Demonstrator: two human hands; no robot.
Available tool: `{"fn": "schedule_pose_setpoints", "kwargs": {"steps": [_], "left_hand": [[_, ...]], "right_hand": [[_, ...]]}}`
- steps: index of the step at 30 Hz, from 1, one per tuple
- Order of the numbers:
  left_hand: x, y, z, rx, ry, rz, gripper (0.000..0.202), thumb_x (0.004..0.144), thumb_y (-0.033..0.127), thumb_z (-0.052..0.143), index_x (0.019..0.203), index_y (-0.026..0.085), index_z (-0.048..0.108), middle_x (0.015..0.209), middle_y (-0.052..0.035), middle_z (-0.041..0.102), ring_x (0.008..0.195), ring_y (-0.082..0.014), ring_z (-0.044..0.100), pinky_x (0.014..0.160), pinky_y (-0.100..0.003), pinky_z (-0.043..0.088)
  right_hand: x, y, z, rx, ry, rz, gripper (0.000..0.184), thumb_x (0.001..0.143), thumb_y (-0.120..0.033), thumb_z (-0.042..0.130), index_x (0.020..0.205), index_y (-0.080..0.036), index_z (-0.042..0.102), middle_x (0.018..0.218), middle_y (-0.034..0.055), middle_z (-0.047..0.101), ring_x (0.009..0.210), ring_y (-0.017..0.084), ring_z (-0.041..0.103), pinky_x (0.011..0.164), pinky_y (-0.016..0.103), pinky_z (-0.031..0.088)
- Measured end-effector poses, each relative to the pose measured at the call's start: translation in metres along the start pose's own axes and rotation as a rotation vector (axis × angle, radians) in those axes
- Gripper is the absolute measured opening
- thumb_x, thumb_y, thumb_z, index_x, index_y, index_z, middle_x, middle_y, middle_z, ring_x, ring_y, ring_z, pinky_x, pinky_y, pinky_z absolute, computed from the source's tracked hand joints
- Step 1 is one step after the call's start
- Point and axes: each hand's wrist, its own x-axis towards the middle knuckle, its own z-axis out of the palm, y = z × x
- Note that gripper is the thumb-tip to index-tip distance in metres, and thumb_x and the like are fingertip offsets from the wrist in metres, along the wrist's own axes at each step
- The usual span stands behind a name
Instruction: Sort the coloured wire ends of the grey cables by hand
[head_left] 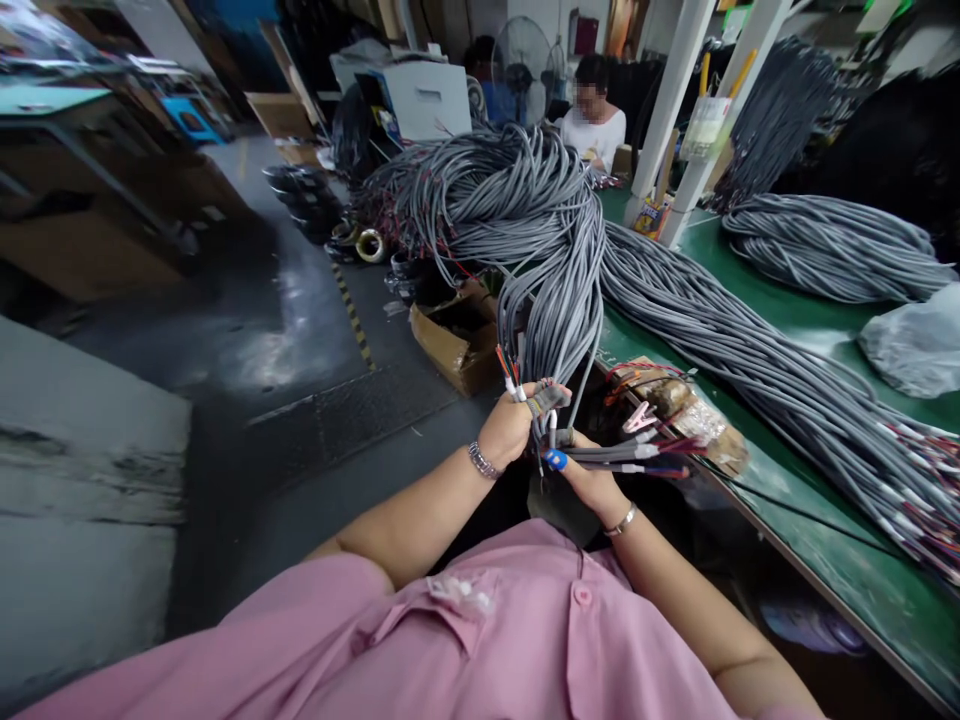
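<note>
Thick grey cables (555,290) hang off the bench corner in a dense bundle down to my hands. My left hand (511,422), with a wristwatch and taped fingers, is closed around cable ends; white sleeves and orange, green and black wires stick up above it. Close beside it, my right hand (589,475) is closed on more cables, a blue wrap on one finger. Several cable ends (637,455) with white sleeves and coloured wires point right from that hand. Just beyond them, a pink clip (639,418) lies by a tape-wrapped block (679,405).
A long row of grey cables (720,330) lies along the green bench (810,510), with a coiled bundle (832,245) and plastic bag (919,340) behind. An open carton (457,345) stands on the floor. White posts (679,110) rise from the bench. A person (594,120) sits beyond.
</note>
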Motion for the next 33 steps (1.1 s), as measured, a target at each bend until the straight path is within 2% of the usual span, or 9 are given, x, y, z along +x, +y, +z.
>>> {"fn": "schedule_pose_setpoints", "kwargs": {"steps": [6, 10, 12, 15, 19, 23, 25, 28, 33], "left_hand": [[0.000, 0.008, 0.004, 0.043, -0.059, 0.032, 0.034, 0.079, 0.042, 0.069, 0.091, 0.011, 0.075, 0.096, -0.0120, 0.072, 0.081, -0.0163, 0.062, 0.064, -0.024, 0.042], [-0.009, 0.015, -0.004, 0.234, -0.336, 0.126, 0.041, 0.082, 0.045, 0.067, 0.109, 0.014, 0.071, 0.113, -0.0131, 0.069, 0.102, -0.0234, 0.063, 0.087, -0.032, 0.047], [-0.010, 0.014, -0.012, 0.319, -0.487, 0.185, 0.041, 0.082, 0.046, 0.066, 0.107, 0.015, 0.072, 0.120, -0.0139, 0.066, 0.113, -0.0272, 0.059, 0.097, -0.036, 0.045], [-0.008, 0.010, -0.022, 0.371, -0.526, 0.205, 0.040, 0.088, 0.046, 0.058, 0.111, 0.016, 0.072, 0.124, -0.0143, 0.064, 0.119, -0.0286, 0.056, 0.103, -0.039, 0.042], [0.001, 0.007, -0.017, 0.296, -0.600, 0.098, 0.047, 0.086, 0.048, 0.059, 0.120, 0.016, 0.066, 0.124, -0.0152, 0.063, 0.117, -0.0277, 0.058, 0.099, -0.038, 0.044], [0.016, 0.008, 0.006, 0.197, -0.804, 0.049, 0.058, 0.071, 0.055, 0.073, 0.111, 0.013, 0.069, 0.111, -0.0152, 0.068, 0.108, -0.0270, 0.062, 0.095, -0.037, 0.047], [0.023, 0.009, 0.017, 0.172, -0.823, 0.032, 0.053, 0.067, 0.053, 0.077, 0.102, 0.013, 0.072, 0.102, -0.0139, 0.070, 0.101, -0.0260, 0.064, 0.091, -0.036, 0.048], [0.028, 0.009, 0.027, 0.151, -0.809, -0.034, 0.041, 0.070, 0.046, 0.076, 0.094, 0.013, 0.073, 0.089, -0.0128, 0.071, 0.088, -0.0247, 0.066, 0.080, -0.036, 0.051], [0.027, 0.013, 0.018, 0.092, -0.725, -0.131, 0.036, 0.068, 0.036, 0.079, 0.096, 0.013, 0.073, 0.088, -0.0123, 0.071, 0.082, -0.0223, 0.067, 0.076, -0.033, 0.053]], "right_hand": [[-0.005, -0.005, 0.000, -0.114, -0.011, -0.080, 0.021, 0.087, -0.040, 0.060, 0.091, -0.020, 0.067, 0.088, 0.0033, 0.065, 0.083, 0.019, 0.058, 0.080, 0.032, 0.048], [-0.013, -0.011, 0.006, -0.043, 0.076, -0.098, 0.021, 0.087, -0.039, 0.060, 0.090, -0.020, 0.066, 0.087, 0.0033, 0.065, 0.082, 0.019, 0.058, 0.080, 0.032, 0.048], [-0.016, -0.015, 0.006, 0.002, 0.113, -0.086, 0.020, 0.087, -0.039, 0.061, 0.091, -0.020, 0.067, 0.087, 0.0034, 0.066, 0.085, 0.020, 0.059, 0.082, 0.033, 0.049], [-0.018, -0.019, 0.001, 0.007, 0.123, -0.066, 0.021, 0.087, -0.039, 0.061, 0.092, -0.020, 0.068, 0.086, 0.0033, 0.067, 0.084, 0.019, 0.060, 0.080, 0.033, 0.050], [-0.011, -0.021, -0.008, -0.072, 0.044, -0.082, 0.023, 0.084, -0.040, 0.064, 0.089, -0.019, 0.068, 0.081, 0.0024, 0.066, 0.075, 0.018, 0.059, 0.074, 0.031, 0.051], [0.002, -0.020, -0.010, -0.146, -0.114, -0.118, 0.033, 0.075, -0.040, 0.074, 0.101, -0.020, 0.068, 0.100, 0.0061, 0.068, 0.100, 0.024, 0.061, 0.096, 0.039, 0.047], [0.007, -0.018, -0.009, -0.193, -0.186, -0.116, 0.043, 0.071, -0.039, 0.077, 0.109, -0.021, 0.067, 0.111, 0.0074, 0.067, 0.111, 0.025, 0.058, 0.104, 0.042, 0.042], [0.010, -0.015, -0.010, -0.212, -0.231, -0.073, 0.042, 0.069, -0.038, 0.078, 0.107, -0.021, 0.068, 0.106, 0.0065, 0.068, 0.109, 0.026, 0.060, 0.105, 0.046, 0.042], [0.007, -0.015, -0.018, 0.066, -0.117, -0.008, 0.031, 0.071, -0.042, 0.075, 0.091, -0.019, 0.069, 0.081, 0.0029, 0.068, 0.085, 0.022, 0.063, 0.084, 0.039, 0.052]]}}
